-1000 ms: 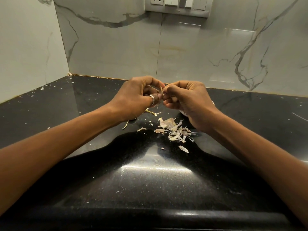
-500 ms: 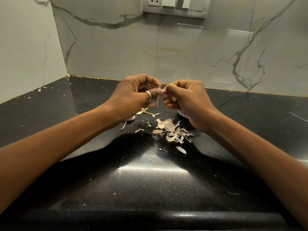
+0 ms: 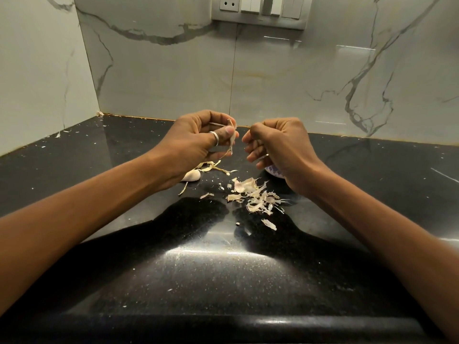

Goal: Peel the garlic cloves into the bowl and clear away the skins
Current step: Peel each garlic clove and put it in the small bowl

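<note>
My left hand (image 3: 198, 140), with a ring on the thumb, pinches a garlic clove (image 3: 232, 136) above the counter; a loose strip of skin hangs down from it. My right hand (image 3: 280, 150) hovers a short gap to the right, fingers curled, thumb against forefinger, with nothing visible between them. A small white bowl (image 3: 273, 172) with a purple pattern peeks out from under my right hand, mostly hidden. One unpeeled clove (image 3: 191, 175) lies on the counter under my left wrist. A pile of peeled skins (image 3: 254, 194) sits in front of the bowl, with thin strands (image 3: 214, 168) behind it.
The black speckled counter (image 3: 223, 269) is dotted with tiny skin flakes. Marble walls (image 3: 173, 78) close it off at the back and left, meeting in a corner. A switch panel (image 3: 258, 11) is mounted high on the back wall. The counter's rounded front edge (image 3: 223, 324) runs along the bottom.
My hands were together on the clove and have come apart. My right hand has drawn away to the right, and a strip of skin now dangles from the clove in my left hand.
</note>
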`<state>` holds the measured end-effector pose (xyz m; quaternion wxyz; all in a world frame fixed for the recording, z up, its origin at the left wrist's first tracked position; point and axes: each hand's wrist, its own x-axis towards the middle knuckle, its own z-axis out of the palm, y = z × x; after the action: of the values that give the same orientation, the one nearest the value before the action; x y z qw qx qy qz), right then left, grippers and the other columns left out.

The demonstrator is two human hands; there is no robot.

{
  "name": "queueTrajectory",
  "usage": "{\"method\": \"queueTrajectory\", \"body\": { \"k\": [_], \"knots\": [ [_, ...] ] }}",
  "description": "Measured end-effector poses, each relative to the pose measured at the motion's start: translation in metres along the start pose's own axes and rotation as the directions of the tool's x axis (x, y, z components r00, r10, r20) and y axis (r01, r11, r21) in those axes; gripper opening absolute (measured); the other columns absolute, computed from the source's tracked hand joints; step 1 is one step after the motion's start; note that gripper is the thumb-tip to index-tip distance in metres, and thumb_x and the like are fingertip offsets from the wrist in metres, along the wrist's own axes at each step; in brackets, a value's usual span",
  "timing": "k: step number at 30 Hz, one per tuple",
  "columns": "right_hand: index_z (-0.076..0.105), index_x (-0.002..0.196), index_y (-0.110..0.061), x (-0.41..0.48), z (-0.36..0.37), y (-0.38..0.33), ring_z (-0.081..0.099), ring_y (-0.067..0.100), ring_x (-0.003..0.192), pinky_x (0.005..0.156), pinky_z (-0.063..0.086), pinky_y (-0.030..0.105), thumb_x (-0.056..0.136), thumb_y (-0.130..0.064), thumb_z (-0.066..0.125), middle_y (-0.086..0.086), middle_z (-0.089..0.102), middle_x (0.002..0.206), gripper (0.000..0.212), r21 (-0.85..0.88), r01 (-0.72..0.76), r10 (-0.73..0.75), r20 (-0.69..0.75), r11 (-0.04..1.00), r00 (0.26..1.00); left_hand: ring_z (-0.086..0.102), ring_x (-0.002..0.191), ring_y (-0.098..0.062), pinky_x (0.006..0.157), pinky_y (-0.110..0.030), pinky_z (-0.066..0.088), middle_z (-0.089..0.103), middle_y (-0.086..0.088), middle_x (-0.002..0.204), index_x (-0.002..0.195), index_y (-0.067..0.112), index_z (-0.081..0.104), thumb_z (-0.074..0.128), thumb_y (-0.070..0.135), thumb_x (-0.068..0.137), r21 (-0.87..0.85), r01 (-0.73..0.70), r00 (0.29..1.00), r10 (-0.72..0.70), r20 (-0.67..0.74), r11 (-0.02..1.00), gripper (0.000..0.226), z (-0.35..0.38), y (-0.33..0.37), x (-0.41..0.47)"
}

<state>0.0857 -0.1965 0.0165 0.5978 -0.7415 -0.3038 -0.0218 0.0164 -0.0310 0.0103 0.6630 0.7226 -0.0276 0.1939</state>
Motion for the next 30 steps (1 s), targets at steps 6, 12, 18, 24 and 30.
{"method": "queueTrajectory", "body": {
  "k": [6, 12, 18, 24, 30],
  "knots": [
    [0.069, 0.096, -0.010, -0.0001, -0.0004, -0.0007, 0.072, 0.017, 0.065, 0.049, 0.050, 0.025, 0.098, -0.014, 0.065, 0.007, 0.074, 0.088, 0.006, -0.028, 0.091, -0.091, 0.020, 0.995, 0.996, 0.072, 0.096, -0.017, 0.085, -0.039, 0.061, 0.076, -0.008, 0.103, 0.105, 0.018, 0.068, 0.065, 0.012, 0.095, 0.068, -0.007, 0.999, 0.004, 0.051, 0.998, 0.012, -0.0017, -0.0029, 0.0014],
    [0.073, 0.093, -0.006, 0.0001, -0.0005, -0.0012, 0.070, 0.014, 0.065, 0.048, 0.048, 0.024, 0.098, -0.018, 0.067, 0.009, 0.072, 0.082, 0.014, -0.046, 0.080, -0.079, 0.031, 0.996, 0.996, 0.071, 0.086, -0.012, 0.078, -0.034, 0.062, 0.071, -0.003, 0.094, 0.104, 0.015, 0.071, 0.067, 0.007, 0.093, 0.063, -0.038, 0.997, 0.033, 0.069, 0.997, 0.015, -0.0001, -0.0012, -0.0003],
    [0.071, 0.088, -0.006, -0.0004, 0.0001, -0.0009, 0.070, 0.015, 0.064, 0.048, 0.048, 0.023, 0.096, -0.009, 0.064, 0.007, 0.073, 0.078, 0.012, -0.049, 0.052, -0.049, 0.055, 0.997, 0.997, 0.072, 0.084, -0.011, 0.074, -0.031, 0.062, 0.071, -0.002, 0.093, 0.104, 0.014, 0.070, 0.067, 0.006, 0.091, 0.089, -0.066, 0.995, 0.059, 0.084, 0.994, 0.016, 0.0016, 0.0008, -0.0028],
    [0.069, 0.086, -0.008, 0.0002, 0.0001, 0.0006, 0.069, 0.015, 0.063, 0.049, 0.048, 0.025, 0.097, -0.013, 0.063, 0.010, 0.071, 0.078, 0.014, -0.070, 0.034, -0.030, 0.063, 0.997, 0.998, 0.071, 0.087, -0.011, 0.076, -0.033, 0.063, 0.068, -0.010, 0.103, 0.105, 0.013, 0.067, 0.064, 0.007, 0.094, 0.113, -0.086, 0.992, 0.074, 0.104, 0.990, 0.013, 0.0048, 0.0010, -0.0042],
    [0.068, 0.083, -0.008, 0.0010, 0.0010, 0.0008, 0.067, 0.014, 0.060, 0.048, 0.047, 0.024, 0.096, -0.012, 0.063, 0.007, 0.068, 0.072, 0.015, -0.095, 0.021, -0.015, 0.054, 0.995, 0.998, 0.068, 0.083, -0.006, 0.072, -0.027, 0.060, 0.066, -0.005, 0.095, 0.104, 0.014, 0.063, 0.059, 0.007, 0.098, 0.121, -0.102, 0.993, 0.093, 0.075, 0.987, 0.010, 0.0064, -0.0001, -0.0020]
  ]
}}
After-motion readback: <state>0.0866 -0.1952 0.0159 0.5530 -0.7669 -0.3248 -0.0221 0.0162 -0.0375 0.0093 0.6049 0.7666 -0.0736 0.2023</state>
